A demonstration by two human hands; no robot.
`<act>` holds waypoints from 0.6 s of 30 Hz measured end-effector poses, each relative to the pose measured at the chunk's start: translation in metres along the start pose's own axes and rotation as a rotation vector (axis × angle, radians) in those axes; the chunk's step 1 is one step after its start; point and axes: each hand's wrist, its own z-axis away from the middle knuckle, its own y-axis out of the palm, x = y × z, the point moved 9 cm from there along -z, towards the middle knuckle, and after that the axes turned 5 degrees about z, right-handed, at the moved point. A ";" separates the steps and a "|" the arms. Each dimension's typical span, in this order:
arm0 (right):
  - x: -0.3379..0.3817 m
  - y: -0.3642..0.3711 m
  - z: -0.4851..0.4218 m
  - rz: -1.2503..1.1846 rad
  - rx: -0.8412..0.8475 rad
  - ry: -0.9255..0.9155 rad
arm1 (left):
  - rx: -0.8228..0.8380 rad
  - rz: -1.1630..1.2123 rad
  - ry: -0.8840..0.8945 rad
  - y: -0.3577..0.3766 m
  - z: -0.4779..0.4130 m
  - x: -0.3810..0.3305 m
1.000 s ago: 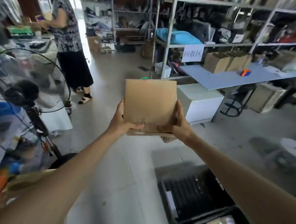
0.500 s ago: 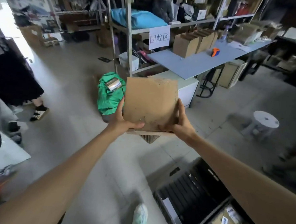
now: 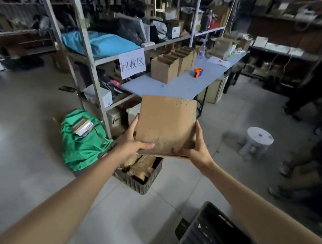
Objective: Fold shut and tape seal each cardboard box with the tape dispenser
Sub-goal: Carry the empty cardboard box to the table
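Note:
I hold a stack of flat cardboard box blanks [image 3: 165, 124] out in front of me above the floor. My left hand [image 3: 134, 141] grips its lower left edge, thumb on top. My right hand [image 3: 194, 145] grips the lower right edge the same way. Beyond it stands a pale blue table [image 3: 180, 85] with a row of upright open cardboard boxes [image 3: 164, 69] along its left side. An orange and blue tape dispenser [image 3: 198, 72] lies on the table to the right of them.
A metal shelf rack [image 3: 88, 59] with a paper sign [image 3: 132, 65] stands left of the table. On the floor are a green bag [image 3: 82, 145], a dark crate of packets [image 3: 143, 177], a white stool [image 3: 258, 142] and a black crate [image 3: 211, 237] near my right arm.
The view has swung to the right and closer to the table; the fan and the standing person have left the frame. Both hands keep the same hold on the cardboard.

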 end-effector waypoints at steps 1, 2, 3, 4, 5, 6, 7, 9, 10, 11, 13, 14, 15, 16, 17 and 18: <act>0.000 -0.006 -0.013 0.003 -0.023 0.006 | 0.030 0.021 0.009 0.006 -0.018 -0.005; 0.001 -0.013 -0.028 0.004 -0.050 0.009 | 0.062 0.035 0.014 0.012 -0.037 -0.010; 0.002 -0.020 -0.039 0.004 -0.072 0.014 | 0.086 0.029 0.025 0.018 -0.054 -0.017; 0.004 -0.027 -0.050 0.015 -0.098 0.014 | 0.108 0.022 0.035 0.024 -0.072 -0.022; 0.005 -0.036 -0.063 0.030 -0.137 0.014 | 0.146 0.014 0.056 0.031 -0.092 -0.032; 0.007 -0.046 -0.076 0.043 -0.176 0.019 | 0.183 0.014 0.068 0.038 -0.111 -0.041; 0.009 -0.055 -0.088 0.040 -0.209 0.025 | 0.216 0.017 0.081 0.044 -0.128 -0.050; 0.013 -0.073 -0.110 0.031 -0.262 0.017 | 0.272 0.017 0.102 0.058 -0.164 -0.066; 0.017 -0.084 -0.119 0.032 -0.297 0.011 | 0.314 0.013 0.107 0.068 -0.180 -0.074; 0.020 -0.094 -0.126 0.031 -0.331 0.009 | 0.356 0.010 0.117 0.078 -0.194 -0.083; 0.022 -0.115 -0.140 0.033 -0.397 0.009 | 0.435 0.003 0.129 0.102 -0.222 -0.095; 0.022 -0.125 -0.145 0.032 -0.424 0.012 | 0.459 -0.009 0.132 0.113 -0.236 -0.099; 0.022 -0.137 -0.151 0.029 -0.451 0.019 | 0.467 -0.031 0.140 0.124 -0.247 -0.105; 0.023 -0.150 -0.157 0.033 -0.478 0.023 | 0.473 -0.043 0.153 0.135 -0.259 -0.110; 0.023 -0.164 -0.163 0.044 -0.500 0.022 | 0.485 -0.049 0.166 0.148 -0.271 -0.115; 0.022 -0.177 -0.170 0.057 -0.516 0.023 | 0.500 -0.046 0.170 0.161 -0.283 -0.119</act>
